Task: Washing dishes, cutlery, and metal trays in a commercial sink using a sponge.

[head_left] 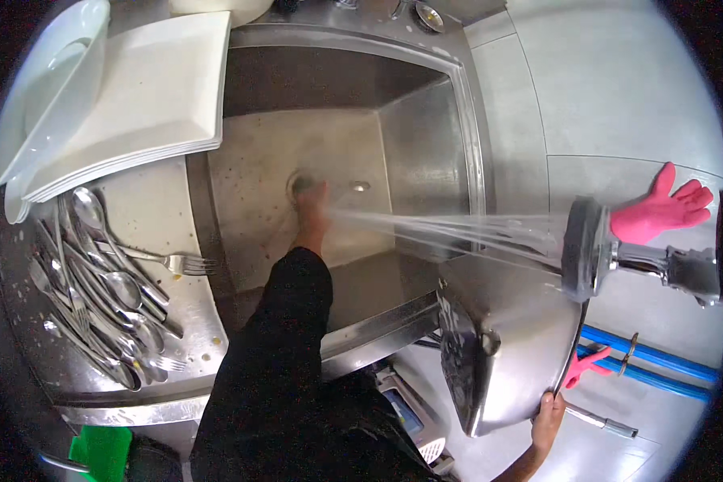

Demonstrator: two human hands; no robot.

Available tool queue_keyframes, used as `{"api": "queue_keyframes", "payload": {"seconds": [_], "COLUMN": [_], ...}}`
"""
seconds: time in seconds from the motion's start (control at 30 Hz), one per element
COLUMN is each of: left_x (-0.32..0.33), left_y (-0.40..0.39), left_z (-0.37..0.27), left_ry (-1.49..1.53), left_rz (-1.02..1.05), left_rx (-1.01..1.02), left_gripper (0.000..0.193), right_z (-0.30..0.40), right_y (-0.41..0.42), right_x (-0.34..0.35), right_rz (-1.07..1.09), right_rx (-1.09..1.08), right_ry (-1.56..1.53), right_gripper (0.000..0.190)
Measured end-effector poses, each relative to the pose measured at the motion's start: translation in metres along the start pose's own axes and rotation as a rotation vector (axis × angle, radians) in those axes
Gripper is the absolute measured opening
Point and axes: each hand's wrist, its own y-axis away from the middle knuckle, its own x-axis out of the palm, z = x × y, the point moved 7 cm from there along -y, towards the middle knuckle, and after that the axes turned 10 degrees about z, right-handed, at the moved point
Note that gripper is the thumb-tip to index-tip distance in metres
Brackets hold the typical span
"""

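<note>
My left hand (312, 202), at the end of a black sleeve, reaches down to the drain (299, 181) in the floor of a stainless-steel sink (361, 135). Blur and spray hide its fingers, so I cannot tell if it grips anything. Water jets run leftward from a spray head (581, 250) toward that hand. At lower right, my right hand (547, 416) grips the edge of a large boxy stainless-steel container (518, 355). The container is tilted beside the sink's right front corner, partly behind the jets.
Mixed spoons and forks (105, 289) lie on the left drainboard (202, 355). Stacked square white plates (162, 84) and a white bowl (54, 102) stand behind them. Pink rubber gloves (660, 208), blue pipes (669, 355) and a chrome tube (605, 422) are at right.
</note>
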Motion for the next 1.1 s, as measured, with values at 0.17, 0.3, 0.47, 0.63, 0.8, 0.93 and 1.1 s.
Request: {"api": "queue_keyframes", "payload": {"seconds": [0.17, 0.3, 0.47, 0.63, 0.8, 0.93, 1.1], "left_x": [-0.002, 0.019, 0.09, 0.122, 0.066, -0.077, -0.308], "left_y": [-0.026, -0.042, -0.043, 0.024, 0.061, 0.086, 0.177], "left_z": [-0.006, -0.031, -0.019, -0.022, -0.056, -0.085, -0.116], "left_ry": [-0.177, -0.128, -0.06, -0.152, -0.088, 0.034, 0.014], "left_rz": [0.363, 0.256, 0.181, 0.361, 0.884, 1.088, 0.732], "left_rx": [0.031, 0.167, 0.045, 0.074, 0.315, -0.105, 0.035], "left_gripper": [0.041, 0.035, 0.03, 0.022, 0.032, 0.05, 0.039], "right_z": [-0.004, -0.004, -0.009, 0.001, 0.046, 0.094, 0.183], "right_y": [-0.005, -0.006, 0.0, -0.005, -0.01, -0.011, -0.019], "right_x": [-0.001, -0.001, 0.001, -0.003, 0.01, 0.02, 0.051], "right_rz": [-0.032, -0.039, -0.077, -0.121, 0.169, 0.331, 0.346], "right_rx": [0.058, 0.099, 0.122, 0.09, 0.026, -0.077, -0.536], "right_ry": [-0.022, -0.068, -0.029, -0.07, 0.027, -0.097, 0.436], "right_gripper": [0.035, 0.039, 0.04, 0.032, 0.038, 0.05, 0.042]}}
